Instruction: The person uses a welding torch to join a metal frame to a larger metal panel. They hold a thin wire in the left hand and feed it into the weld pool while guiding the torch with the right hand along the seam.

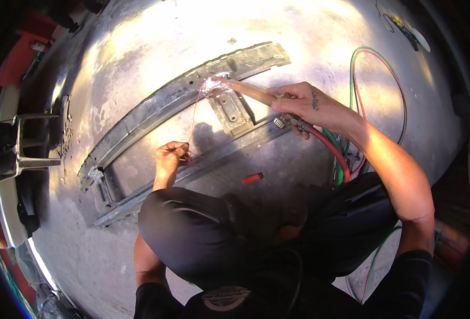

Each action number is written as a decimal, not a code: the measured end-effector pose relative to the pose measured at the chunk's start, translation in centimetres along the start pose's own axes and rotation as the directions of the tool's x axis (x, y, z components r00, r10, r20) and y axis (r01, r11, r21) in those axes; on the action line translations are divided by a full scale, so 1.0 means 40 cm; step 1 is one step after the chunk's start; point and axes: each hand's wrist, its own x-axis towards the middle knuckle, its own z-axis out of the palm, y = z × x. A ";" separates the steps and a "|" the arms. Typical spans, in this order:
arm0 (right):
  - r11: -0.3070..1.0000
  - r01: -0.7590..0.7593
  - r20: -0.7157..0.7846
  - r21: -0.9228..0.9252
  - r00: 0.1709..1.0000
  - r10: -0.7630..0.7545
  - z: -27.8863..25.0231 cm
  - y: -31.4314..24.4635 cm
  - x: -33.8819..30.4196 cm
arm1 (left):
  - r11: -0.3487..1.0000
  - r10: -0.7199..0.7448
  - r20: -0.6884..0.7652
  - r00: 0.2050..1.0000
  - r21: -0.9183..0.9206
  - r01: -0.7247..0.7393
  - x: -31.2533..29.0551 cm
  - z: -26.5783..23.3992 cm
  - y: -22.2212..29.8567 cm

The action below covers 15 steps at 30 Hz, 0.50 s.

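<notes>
the curved metal beam (pixel 160 103) lies on the concrete floor (pixel 128 58), and its left end, with a short bracket (pixel 103 190) below it, is the farthest from the glow. if the beam rocked there, the hot spot would likely shift under the flame.

nearer than the middle of the beam, the left hand (pixel 172 157) is bare and closed in a fingertip pinch on 1 thin rod (pixel 195 112), which runs up to the beam. a rod that shortens in the heat could bring those fingers too close, and an unsteady pinch could make its tip miss the bright spot. a straight metal bar (pixel 229 150) runs on the near side of the beam; the slotted plate (pixel 228 111) stands out between the 2, meeting the beam at the glare, which hides whether they are joined. too long a flame in that place could warp or burn through the metal.

nearer still than the bar, a red cylinder with a dark end (pixel 252 178) lies on the floor; a stray spark from the beam could reach it.

right of the glow, the torch (pixel 253 93) points its tip at the beam. the right hand (pixel 304 103), also bare, is wrapped around its handle. farther right of the beam, a red hose (pixel 333 151) and a green hose (pixel 345 165) pass close to the knee; a tug on either could jerk the flame aside.
</notes>
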 end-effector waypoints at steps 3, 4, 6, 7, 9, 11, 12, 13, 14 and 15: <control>1.000 -0.011 0.008 0.002 1.000 0.011 -0.001 0.000 0.001 | 1.000 0.002 0.005 1.000 -0.011 -0.002 0.003 -0.001 -0.004; 1.000 -0.014 0.010 0.001 1.000 0.014 -0.002 0.000 0.000 | 1.000 0.001 0.005 1.000 -0.011 -0.001 0.001 -0.002 -0.003; 0.999 -0.026 0.012 0.020 1.000 0.026 -0.005 0.003 0.001 | 1.000 -0.003 0.005 1.000 -0.010 0.003 0.002 0.001 -0.004; 0.999 -0.034 0.012 0.039 0.999 0.034 -0.007 0.006 0.003 | 1.000 -0.005 0.005 1.000 -0.008 0.005 0.003 0.003 -0.005; 0.998 -0.033 0.003 0.054 0.999 0.033 -0.008 0.005 0.010 | 1.000 0.005 0.006 1.000 -0.004 -0.005 0.014 0.003 -0.001; 0.998 -0.025 -0.006 0.052 1.000 0.025 -0.007 0.005 0.015 | 1.000 0.014 0.009 1.000 0.004 -0.014 0.018 0.002 0.004; 0.998 -0.029 -0.007 0.049 1.000 0.029 -0.007 0.003 0.014 | 1.000 0.011 0.006 1.000 0.007 -0.011 0.017 0.002 0.005; 0.998 -0.032 -0.007 0.045 0.999 0.033 -0.006 -0.001 0.012 | 1.000 0.008 0.003 1.000 0.009 -0.008 0.016 0.002 0.005; 0.998 -0.037 -0.011 0.041 0.999 0.038 -0.006 -0.002 0.010 | 1.000 0.005 0.004 1.000 0.011 -0.005 0.018 0.004 0.005; 0.998 -0.037 -0.008 0.043 0.999 0.037 -0.008 0.000 0.010 | 1.000 0.004 0.009 1.000 0.009 -0.004 0.020 0.004 0.003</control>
